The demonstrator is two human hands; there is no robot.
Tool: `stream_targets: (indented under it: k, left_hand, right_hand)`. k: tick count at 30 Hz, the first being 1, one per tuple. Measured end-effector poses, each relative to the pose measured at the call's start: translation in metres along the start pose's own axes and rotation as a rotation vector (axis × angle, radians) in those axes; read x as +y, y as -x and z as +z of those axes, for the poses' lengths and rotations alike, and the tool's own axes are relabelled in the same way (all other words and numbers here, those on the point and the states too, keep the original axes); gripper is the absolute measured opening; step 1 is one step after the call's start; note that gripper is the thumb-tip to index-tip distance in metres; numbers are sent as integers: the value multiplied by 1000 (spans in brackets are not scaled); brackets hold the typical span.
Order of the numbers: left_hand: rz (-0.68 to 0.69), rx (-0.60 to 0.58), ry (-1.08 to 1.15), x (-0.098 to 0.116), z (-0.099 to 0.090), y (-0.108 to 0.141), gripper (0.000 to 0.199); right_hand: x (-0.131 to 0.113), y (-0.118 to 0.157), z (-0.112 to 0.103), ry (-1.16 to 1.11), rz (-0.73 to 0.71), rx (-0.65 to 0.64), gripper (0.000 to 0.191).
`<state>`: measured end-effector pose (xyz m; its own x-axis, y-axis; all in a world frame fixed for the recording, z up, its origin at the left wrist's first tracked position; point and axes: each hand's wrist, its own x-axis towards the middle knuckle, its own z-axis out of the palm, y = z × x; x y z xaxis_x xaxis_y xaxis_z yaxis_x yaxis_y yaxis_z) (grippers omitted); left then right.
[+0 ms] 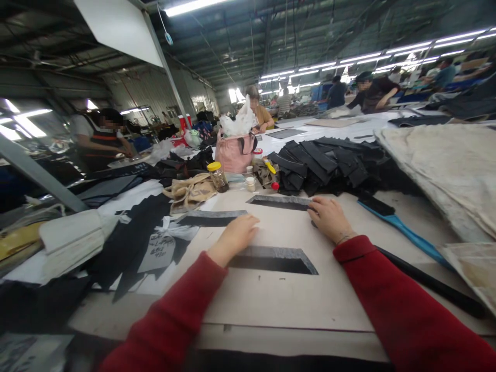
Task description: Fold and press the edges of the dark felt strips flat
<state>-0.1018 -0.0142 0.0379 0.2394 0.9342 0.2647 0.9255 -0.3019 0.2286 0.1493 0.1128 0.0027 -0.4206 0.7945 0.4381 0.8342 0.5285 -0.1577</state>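
Observation:
My left hand (pixel 236 235) is over a pale board (pixel 251 305), its fingers loosely extended beside the right end of a dark fabric strip (pixel 211 221). I see no thing held in it. With its fingers bent, my right hand (pixel 330 219) grips the right end of another dark fabric strip (pixel 277 203) at the back of the board. Nearer me, a third dark strip (pixel 277 262) lies flat, with a grey band along its upper edge and slanted end. My left forearm covers part of its left end.
A blue-handled brush (pixel 406 235) and a black bar (pixel 430 281) lie at right. Behind the board are a pile of dark strips (pixel 321 163), a yellow-lidded jar (pixel 218 177) and a pink bag (pixel 234 153). Dark cut pieces (pixel 127 240) lie left. Other people work farther back.

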Motion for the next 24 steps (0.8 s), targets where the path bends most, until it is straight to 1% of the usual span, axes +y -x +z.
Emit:
stream_targets:
  k: [2, 3, 5, 7, 9, 13, 15, 18, 21, 24]
  left_hand:
    - [-124, -7, -85, -32, 2, 0, 17]
    - [-156, -12, -102, -43, 5, 1, 18]
    - [-187, -23, -101, -55, 12, 3, 19]
    - [-189, -34, -83, -56, 16, 5, 18]
    - [-178, -41, -67, -53, 17, 4, 17]
    - [-148, -52, -52, -47, 13, 2, 15]
    - [-127, -47, -78, -47, 13, 3, 15]
    - [-101, -26, -143, -48, 16, 4, 18]
    - [-106, -27, -172, -50, 18, 4, 21]
    - [-117, -37, -158, -52, 17, 4, 23]
  right_hand:
    - [-3, -1, -2, -1, -20, -7, 30]
    - [-5, -1, -3, -3, -38, -10, 30]
    - [-10, -1, -6, -10, -90, -17, 30]
    - [-18, -1, -10, -25, -165, -38, 30]
    - [-30, 0, -14, -46, -251, -74, 30]
    - [-63, 6, -23, -93, -394, -157, 31]
    - [-82, 10, -26, -95, -459, -220, 30]
    - [-109, 13, -27, -37, -548, -362, 26]
    - [-133, 12, -24, 58, -608, -478, 23]
    - [-150, 7, -18, 154, -599, -511, 25]
